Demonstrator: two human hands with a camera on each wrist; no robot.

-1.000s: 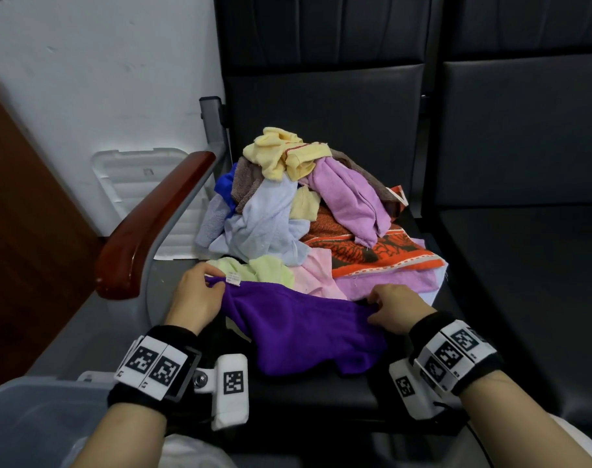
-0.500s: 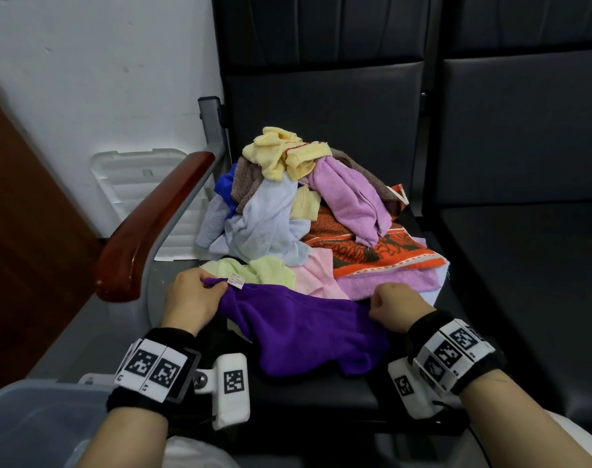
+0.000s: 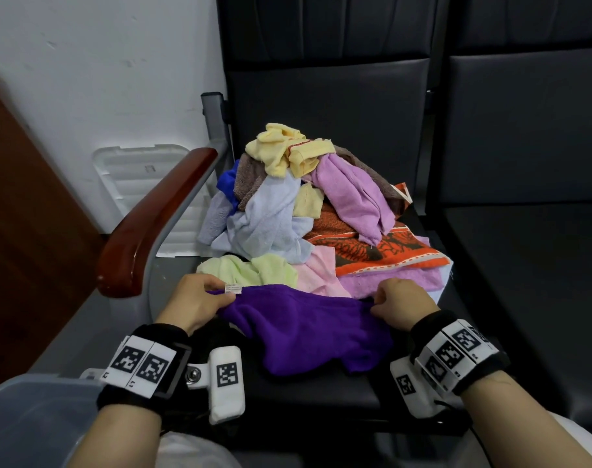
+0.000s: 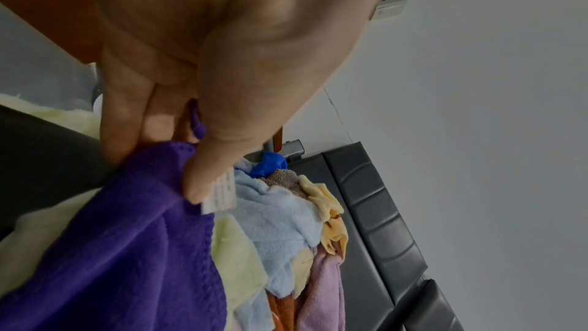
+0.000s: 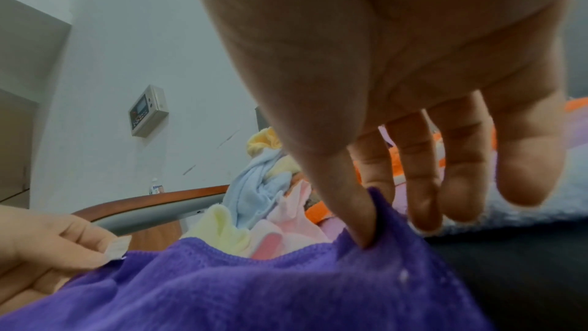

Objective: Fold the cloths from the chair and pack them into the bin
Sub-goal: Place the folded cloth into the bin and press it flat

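Since a second ago both hands have barely shifted; the far edge of the purple cloth (image 3: 304, 327) now looks a little tauter between them, and it sits where it was, low in the middle of the head view on the front of the chair seat (image 3: 321, 393).

My left hand (image 3: 195, 304) pinches the cloth's left corner, thumb right beside the small white label (image 3: 233, 289). My right hand (image 3: 401, 307) pinches the other corner between thumb and forefinger, the remaining fingers loosely spread above the cloth.

Behind it, in the centre of the frame, the pile of cloths (image 3: 308, 211) lies heaped and unfolded. The bin (image 3: 34, 413) shows at the lower left; I cannot tell from here what it holds.

Having both corners pinched, I judge I am ready to lift the cloth and fold it. With so much of the pile untouched, the task looks far from finished.
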